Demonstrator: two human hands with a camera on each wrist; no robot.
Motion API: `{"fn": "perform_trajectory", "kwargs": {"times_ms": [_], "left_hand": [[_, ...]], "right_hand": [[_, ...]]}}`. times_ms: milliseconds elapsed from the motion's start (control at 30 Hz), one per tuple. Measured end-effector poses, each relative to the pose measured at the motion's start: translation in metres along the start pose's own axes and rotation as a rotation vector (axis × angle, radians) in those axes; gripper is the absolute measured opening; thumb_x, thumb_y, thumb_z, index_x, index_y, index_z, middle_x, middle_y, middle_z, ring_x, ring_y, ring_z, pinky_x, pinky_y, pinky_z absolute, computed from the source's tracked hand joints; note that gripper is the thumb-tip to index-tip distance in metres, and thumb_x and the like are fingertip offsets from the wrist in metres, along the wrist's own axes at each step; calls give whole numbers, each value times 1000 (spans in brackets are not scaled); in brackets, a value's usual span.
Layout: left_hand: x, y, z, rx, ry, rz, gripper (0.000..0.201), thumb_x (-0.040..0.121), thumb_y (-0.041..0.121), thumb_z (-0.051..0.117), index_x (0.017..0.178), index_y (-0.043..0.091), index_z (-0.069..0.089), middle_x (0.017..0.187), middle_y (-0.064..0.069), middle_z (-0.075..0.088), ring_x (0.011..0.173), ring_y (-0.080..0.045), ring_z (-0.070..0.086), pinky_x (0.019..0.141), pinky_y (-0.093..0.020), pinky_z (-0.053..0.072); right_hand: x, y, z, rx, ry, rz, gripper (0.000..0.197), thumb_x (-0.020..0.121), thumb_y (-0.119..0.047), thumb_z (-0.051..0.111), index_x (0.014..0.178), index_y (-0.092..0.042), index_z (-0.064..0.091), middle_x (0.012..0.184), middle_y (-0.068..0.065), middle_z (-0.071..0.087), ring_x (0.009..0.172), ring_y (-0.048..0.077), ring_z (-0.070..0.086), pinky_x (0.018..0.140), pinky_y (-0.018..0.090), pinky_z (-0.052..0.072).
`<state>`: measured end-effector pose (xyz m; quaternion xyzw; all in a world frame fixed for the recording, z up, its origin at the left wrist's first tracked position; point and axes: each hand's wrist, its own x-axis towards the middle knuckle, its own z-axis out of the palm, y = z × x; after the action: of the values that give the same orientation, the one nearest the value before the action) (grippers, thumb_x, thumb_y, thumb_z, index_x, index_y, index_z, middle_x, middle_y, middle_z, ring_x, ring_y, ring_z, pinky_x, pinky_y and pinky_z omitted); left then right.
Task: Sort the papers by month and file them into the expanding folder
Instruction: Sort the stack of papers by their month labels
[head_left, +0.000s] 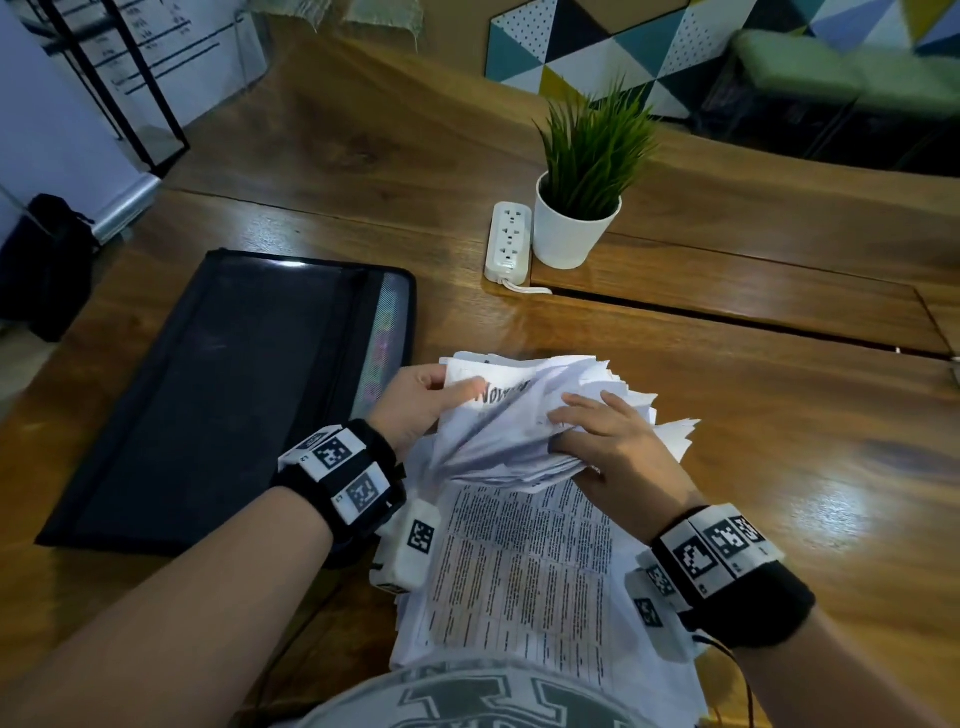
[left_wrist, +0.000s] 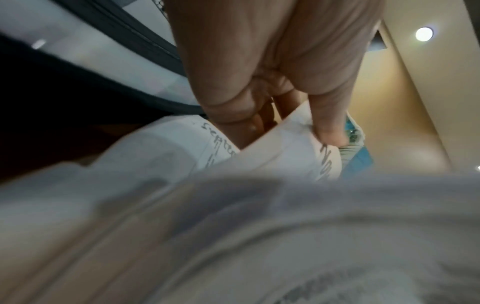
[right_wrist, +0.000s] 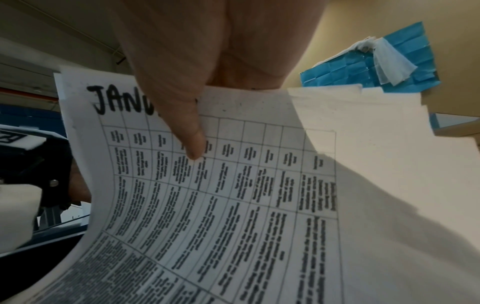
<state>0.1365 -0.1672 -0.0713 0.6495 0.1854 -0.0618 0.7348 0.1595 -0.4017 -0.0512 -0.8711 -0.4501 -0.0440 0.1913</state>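
Note:
A thick stack of white papers (head_left: 524, 561) with printed tables lies at the near edge of the wooden table (head_left: 779, 441), its far ends lifted and fanned. My left hand (head_left: 421, 400) pinches the corner of a sheet headed "Nov…" (head_left: 498, 397), thumb on top. My right hand (head_left: 608, 441) grips the lifted bundle from the right, fingers over it and thumb beneath. In the right wrist view the thumb (right_wrist: 187, 127) presses a sheet headed "JAN…" (right_wrist: 207, 185). The left wrist view shows my left hand (left_wrist: 298, 131) holding handwritten sheets (left_wrist: 285, 150). The black expanding folder (head_left: 218, 395) lies shut to the left.
A white power strip (head_left: 509, 243) and a potted green plant (head_left: 582, 208) stand beyond the papers. A long slot (head_left: 727, 317) runs across the table behind them. A dark bag (head_left: 47, 260) sits on the floor at far left.

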Motion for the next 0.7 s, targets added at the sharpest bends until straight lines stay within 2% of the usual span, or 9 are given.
{"fn": "perform_trajectory", "kwargs": {"times_ms": [100, 200, 267, 333, 400, 467, 533, 600, 700], "left_hand": [[3, -5, -3, 20, 60, -30, 16, 88, 17, 64, 98, 6, 69, 101, -15, 70, 91, -30, 67, 83, -44, 52], [4, -5, -5, -10, 29, -63, 20, 87, 14, 64, 106, 10, 69, 106, -10, 71, 102, -29, 66, 93, -47, 50], [4, -5, -6, -13, 27, -71, 26, 81, 13, 67, 107, 12, 69, 106, -9, 72, 102, -28, 66, 93, -48, 50], [4, -6, -7, 15, 37, -59, 27, 82, 6, 66, 110, 10, 66, 104, -11, 71, 97, -29, 68, 84, -43, 55], [2, -7, -7, 31, 17, -50, 32, 82, -3, 65, 113, 7, 64, 97, -13, 72, 82, -24, 70, 65, -31, 56], [-2, -5, -4, 21, -52, -40, 34, 78, -8, 67, 109, 5, 64, 90, -14, 73, 73, -19, 70, 59, -26, 54], [-5, -2, 0, 25, -120, -40, 35, 75, -11, 68, 107, 2, 65, 92, -15, 73, 77, -19, 70, 66, -28, 57], [-7, 0, 4, 35, -135, -35, 36, 74, -13, 68, 109, -4, 63, 98, -18, 71, 84, -23, 69, 78, -32, 55], [-7, 0, 6, 35, -94, -19, 35, 76, -12, 67, 110, -7, 62, 105, -23, 68, 94, -30, 65, 88, -40, 51]], "right_hand": [[-7, 1, -1, -1, 4, -8, 35, 59, 9, 66, 85, -14, 71, 104, 4, 68, 111, 24, 62, 103, 51, 32], [-9, 0, -3, 9, 23, -19, 34, 60, 6, 60, 86, -14, 71, 100, 3, 68, 95, 20, 67, 100, 50, 38], [-11, 0, -3, 13, 25, -13, 36, 58, 7, 63, 86, -14, 71, 102, 6, 67, 89, 23, 67, 94, 49, 46], [-12, -1, -4, 26, 16, 10, 40, 55, 11, 67, 86, -13, 70, 111, 9, 65, 87, 27, 66, 83, 44, 53], [-11, -3, -7, 50, -9, 25, 39, 56, 12, 63, 84, -14, 69, 124, 11, 59, 88, 28, 66, 81, 38, 52], [-7, -3, -11, 59, -36, 2, 36, 58, 11, 58, 82, -13, 68, 136, 10, 51, 88, 25, 66, 80, 32, 48], [-2, -5, -14, 69, -43, -41, 29, 64, 5, 52, 81, -12, 68, 141, 8, 47, 84, 24, 64, 76, 31, 47], [1, -4, -14, 56, -28, -93, 30, 69, -4, 42, 80, -13, 69, 136, 6, 52, 76, 24, 61, 71, 31, 48], [0, 0, -13, 36, -31, -138, 27, 65, 1, 53, 81, -13, 70, 124, 3, 63, 79, 26, 62, 68, 36, 52]]}}
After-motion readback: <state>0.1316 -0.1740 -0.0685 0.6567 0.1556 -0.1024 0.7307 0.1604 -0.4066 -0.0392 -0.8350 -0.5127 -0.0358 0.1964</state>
